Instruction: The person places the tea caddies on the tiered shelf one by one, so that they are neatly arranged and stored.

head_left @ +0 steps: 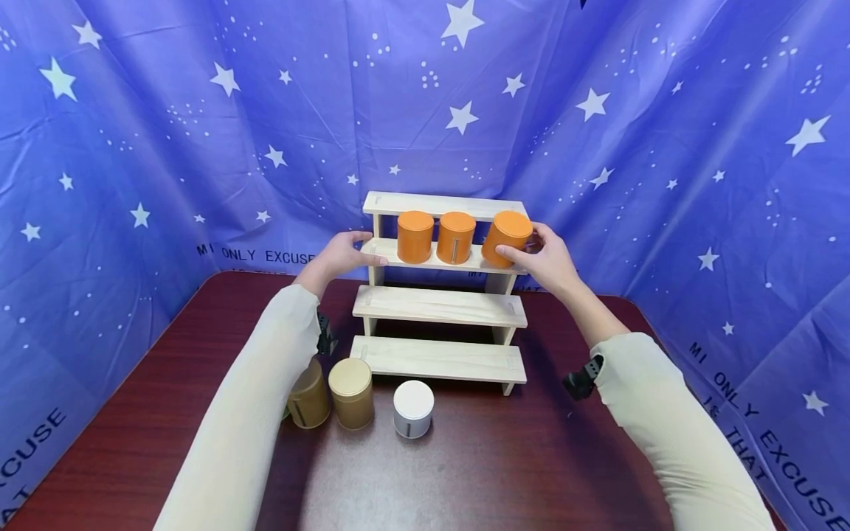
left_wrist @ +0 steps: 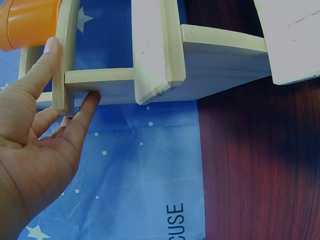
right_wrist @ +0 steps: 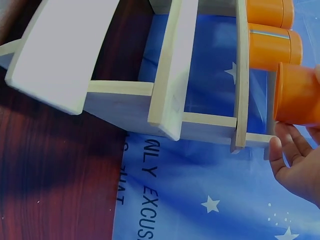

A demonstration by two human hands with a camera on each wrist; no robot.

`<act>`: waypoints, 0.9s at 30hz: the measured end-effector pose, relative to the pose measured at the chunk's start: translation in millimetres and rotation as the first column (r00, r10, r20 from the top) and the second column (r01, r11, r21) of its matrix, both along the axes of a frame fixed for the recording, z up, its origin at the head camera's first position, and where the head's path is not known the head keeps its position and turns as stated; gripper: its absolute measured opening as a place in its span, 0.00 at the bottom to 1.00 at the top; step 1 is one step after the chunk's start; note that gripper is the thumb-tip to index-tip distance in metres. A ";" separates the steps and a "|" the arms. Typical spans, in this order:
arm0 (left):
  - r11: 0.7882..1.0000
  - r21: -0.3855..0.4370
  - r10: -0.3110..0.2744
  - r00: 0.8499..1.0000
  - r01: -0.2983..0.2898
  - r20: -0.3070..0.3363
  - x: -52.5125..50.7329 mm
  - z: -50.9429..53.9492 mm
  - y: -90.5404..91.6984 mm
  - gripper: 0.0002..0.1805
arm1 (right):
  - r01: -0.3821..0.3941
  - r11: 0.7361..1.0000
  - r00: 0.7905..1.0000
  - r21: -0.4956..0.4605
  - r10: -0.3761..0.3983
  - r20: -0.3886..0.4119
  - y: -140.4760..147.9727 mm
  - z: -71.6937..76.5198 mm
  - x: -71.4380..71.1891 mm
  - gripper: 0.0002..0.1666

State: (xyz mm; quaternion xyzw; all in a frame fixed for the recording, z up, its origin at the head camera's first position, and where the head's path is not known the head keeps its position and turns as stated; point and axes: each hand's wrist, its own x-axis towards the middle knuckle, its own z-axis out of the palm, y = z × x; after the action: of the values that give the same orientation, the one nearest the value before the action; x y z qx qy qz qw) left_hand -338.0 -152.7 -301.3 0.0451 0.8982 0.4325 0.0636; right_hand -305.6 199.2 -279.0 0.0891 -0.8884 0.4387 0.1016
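Observation:
My right hand point(head_left: 548, 259) holds an orange canister point(head_left: 508, 240) by its right side. That canister leans at the right end of the third step of a wooden display stand point(head_left: 438, 304). In the right wrist view, fingers point(right_wrist: 292, 142) curl at its lower side. Two more orange canisters, one on the left point(head_left: 415, 237) and one in the middle point(head_left: 455, 238), stand upright on the same step. At the step's left end, my left hand point(head_left: 345, 254) grips the board, thumb on one face and fingers beneath, as the left wrist view shows.
On the dark red table point(head_left: 505, 457), in front of the stand, are a white canister point(head_left: 412, 410) and two gold canisters, one nearer the middle point(head_left: 352, 394) and one point(head_left: 311, 398) partly behind the left sleeve. A bit of green shows beside it. A blue star-patterned cloth point(head_left: 299, 110) hangs behind.

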 end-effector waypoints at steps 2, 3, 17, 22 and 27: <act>1.000 0.004 0.002 1.000 -0.002 -0.001 0.4 -0.2 -0.6 0.44 | -0.003 1.000 1.000 0.001 0.003 0.007 -2.4 0.8 -2.7 0.46; 1.000 0.003 0.001 1.000 -0.001 -0.002 0.6 -0.5 -0.8 0.44 | -0.004 1.000 1.000 0.005 0.004 0.012 -3.2 1.0 -4.0 0.46; 1.000 -0.001 0.001 1.000 -0.001 -0.020 -2.1 -1.1 0.9 0.44 | 0.014 0.999 0.995 0.030 -0.017 0.093 -11.3 4.9 -17.7 0.50; 1.000 -0.010 -0.005 1.000 0.004 -0.017 -3.8 -2.2 0.0 0.44 | 0.027 0.999 0.994 0.046 -0.032 0.104 -12.4 4.4 -18.7 0.50; 1.000 -0.016 0.002 1.000 -0.002 -0.013 -3.3 -3.1 -0.8 0.44 | 0.034 0.998 0.993 0.044 -0.038 0.110 -13.1 1.9 -21.7 0.51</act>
State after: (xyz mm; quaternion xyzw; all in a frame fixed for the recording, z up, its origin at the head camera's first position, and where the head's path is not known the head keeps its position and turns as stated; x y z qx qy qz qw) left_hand -341.3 -153.4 -304.4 0.0464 0.9020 0.4253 0.0579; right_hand -327.3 186.1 -277.1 0.0507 -0.9031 0.4224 0.0584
